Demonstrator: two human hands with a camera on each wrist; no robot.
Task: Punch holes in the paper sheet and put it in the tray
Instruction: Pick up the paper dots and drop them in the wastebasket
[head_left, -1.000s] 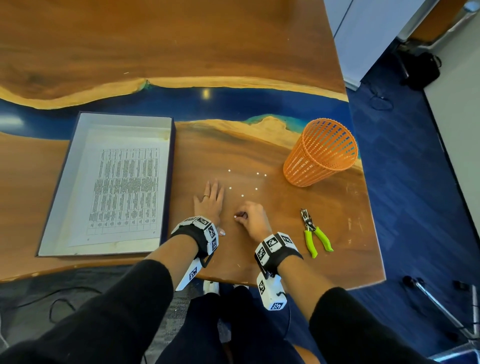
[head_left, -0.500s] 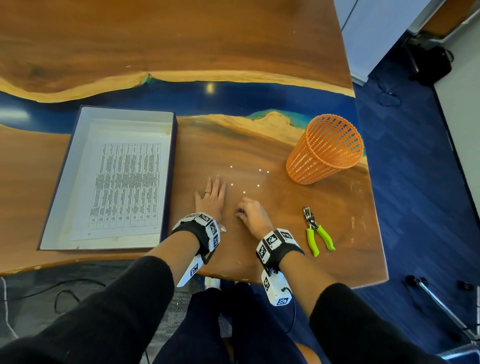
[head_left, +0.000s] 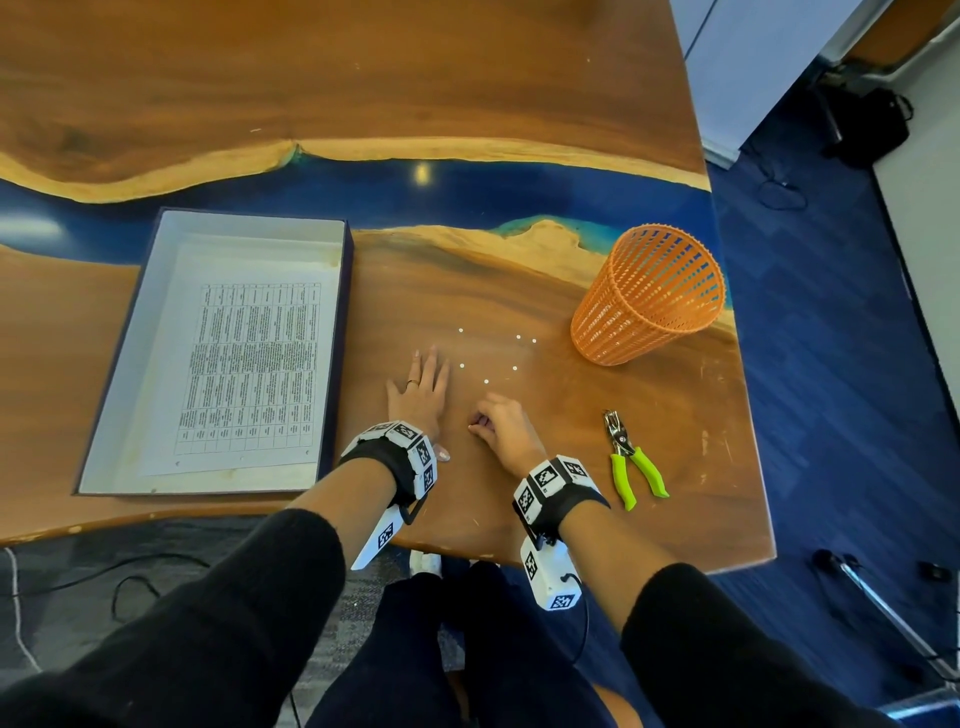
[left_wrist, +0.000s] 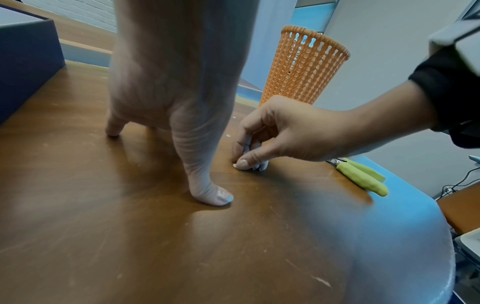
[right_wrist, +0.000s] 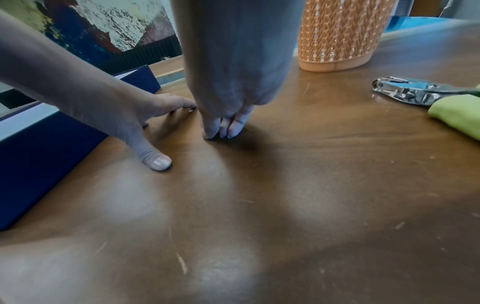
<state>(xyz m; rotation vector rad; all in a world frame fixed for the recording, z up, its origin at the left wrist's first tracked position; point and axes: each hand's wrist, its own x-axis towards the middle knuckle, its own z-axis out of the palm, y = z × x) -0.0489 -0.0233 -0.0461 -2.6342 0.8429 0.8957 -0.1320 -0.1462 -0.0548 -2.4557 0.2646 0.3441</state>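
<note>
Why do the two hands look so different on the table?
The left hand lies flat with straight fingers pressed on the table; the right hand is bunched, fingertips pinching at a tiny white paper dot. The left wears a ring; none shows on the right. Both wear black wrist straps and touch the wood.

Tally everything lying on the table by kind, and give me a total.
Tray: 1
Printed paper sheet: 1
Orange mesh basket: 1
Green-handled hole punch: 1
White paper dots: 6 in plain view
Total: 10
</note>
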